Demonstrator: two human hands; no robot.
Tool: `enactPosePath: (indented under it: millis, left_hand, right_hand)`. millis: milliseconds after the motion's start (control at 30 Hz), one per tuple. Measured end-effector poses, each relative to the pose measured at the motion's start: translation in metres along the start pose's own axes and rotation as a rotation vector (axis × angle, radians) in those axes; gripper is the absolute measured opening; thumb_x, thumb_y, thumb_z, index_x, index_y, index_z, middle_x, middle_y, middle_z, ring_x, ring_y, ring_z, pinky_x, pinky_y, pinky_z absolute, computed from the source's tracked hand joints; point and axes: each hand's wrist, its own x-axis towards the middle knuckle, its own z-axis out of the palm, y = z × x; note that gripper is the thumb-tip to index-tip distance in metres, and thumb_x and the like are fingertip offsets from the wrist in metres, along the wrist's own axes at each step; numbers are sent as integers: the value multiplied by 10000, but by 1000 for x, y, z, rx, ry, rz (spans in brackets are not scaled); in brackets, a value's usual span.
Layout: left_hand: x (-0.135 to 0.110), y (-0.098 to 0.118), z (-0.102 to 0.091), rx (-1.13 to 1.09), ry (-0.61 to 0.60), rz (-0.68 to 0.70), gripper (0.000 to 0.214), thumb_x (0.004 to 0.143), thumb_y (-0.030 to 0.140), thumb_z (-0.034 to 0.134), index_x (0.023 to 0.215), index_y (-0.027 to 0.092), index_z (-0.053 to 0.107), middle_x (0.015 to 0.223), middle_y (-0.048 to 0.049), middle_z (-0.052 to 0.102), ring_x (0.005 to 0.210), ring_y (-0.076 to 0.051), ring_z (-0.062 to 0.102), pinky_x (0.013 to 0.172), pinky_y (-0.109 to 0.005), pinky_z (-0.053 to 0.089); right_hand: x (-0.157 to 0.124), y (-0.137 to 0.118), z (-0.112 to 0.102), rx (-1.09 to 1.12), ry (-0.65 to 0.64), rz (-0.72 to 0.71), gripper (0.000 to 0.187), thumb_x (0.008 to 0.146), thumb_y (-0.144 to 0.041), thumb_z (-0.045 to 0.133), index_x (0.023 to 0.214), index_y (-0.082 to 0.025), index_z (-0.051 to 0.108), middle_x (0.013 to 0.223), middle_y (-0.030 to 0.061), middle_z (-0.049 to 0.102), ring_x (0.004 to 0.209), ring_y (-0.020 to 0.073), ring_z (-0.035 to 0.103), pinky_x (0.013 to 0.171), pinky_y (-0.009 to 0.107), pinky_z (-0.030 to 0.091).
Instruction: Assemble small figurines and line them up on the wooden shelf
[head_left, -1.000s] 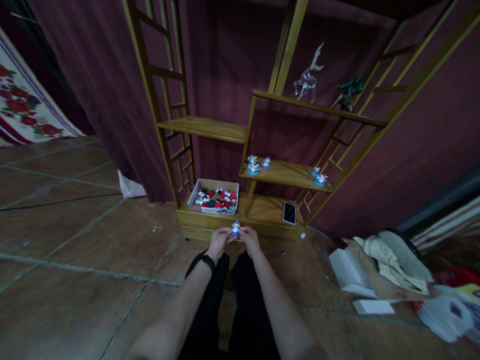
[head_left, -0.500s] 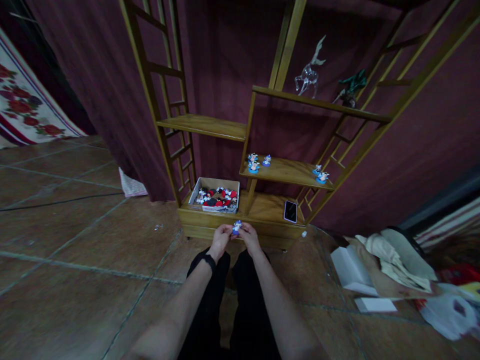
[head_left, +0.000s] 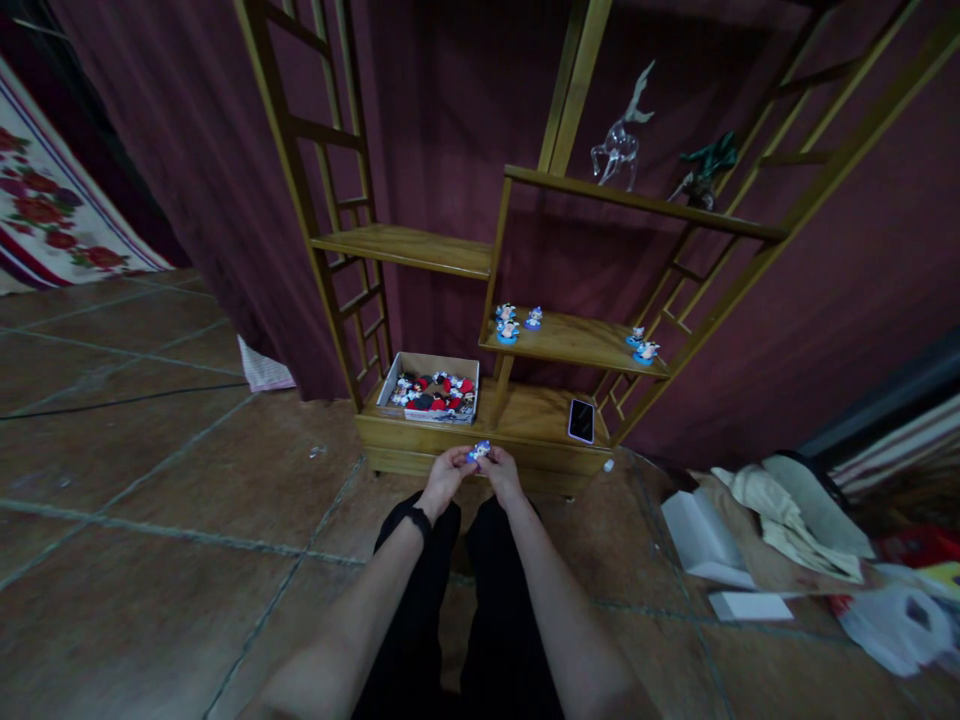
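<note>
A small blue and white figurine (head_left: 478, 451) is pinched between my left hand (head_left: 444, 474) and my right hand (head_left: 501, 475), in front of the lowest board of a wooden shelf unit (head_left: 480, 443). Both hands are closed on it, and it lies tilted. Behind it on that board stands an open cardboard box (head_left: 430, 387) filled with several more figurines. On the middle shelf (head_left: 574, 345) three figurines (head_left: 514, 322) stand at the left end and two (head_left: 641, 345) at the right end.
A phone (head_left: 580, 420) lies on the lowest board at the right. A glass deer (head_left: 621, 135) and a dark green ornament (head_left: 705, 168) stand on the top shelf. White boxes (head_left: 701, 540), cloth and bags litter the tiled floor at the right. My knees are below my hands.
The figurine has tipped from upright to lying tilted between my fingers. My hands stay in the same place; the view has shifted slightly.
</note>
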Motion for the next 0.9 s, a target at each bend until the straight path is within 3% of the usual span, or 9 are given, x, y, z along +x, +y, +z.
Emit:
enactPosePath:
  millis: [367,467,667,900]
  left_hand:
    - [-3,3,-1,14,-67,-67,369,512,91,753,869,105,660,748,-58,695,640,-128,615,661,-254,474]
    - [-2,1,-1,9,-30,-64,343,505,90,766,829,111,656,694,-44,687,611,-125,615,659,-259,480]
    - [0,-1,-2,-80,26,-70,338,529,104,777,843,116,652,732,-61,696,652,-137,638,699,-269,498]
    - [-4,10,-4,-119,-55,-152,300,603,112,748,893,98,671,839,-111,701,731,-155,656,715,-253,516]
  right_hand:
    - [-1,-7,-13,-99,-96,-10,191,604,-258,599,776,-196,654,756,-6,686,721,174,605,721,305,473]
    - [-1,-7,-12,-96,-79,-26,171,606,-248,599,760,-203,660,758,-9,685,724,171,604,733,306,469]
    - [-9,-15,-6,198,-68,110,229,614,-335,640,785,-186,671,757,22,685,718,168,618,699,304,482]
    - [-13,-26,-3,340,24,194,267,552,-374,710,703,-163,646,710,36,666,671,148,607,665,293,487]
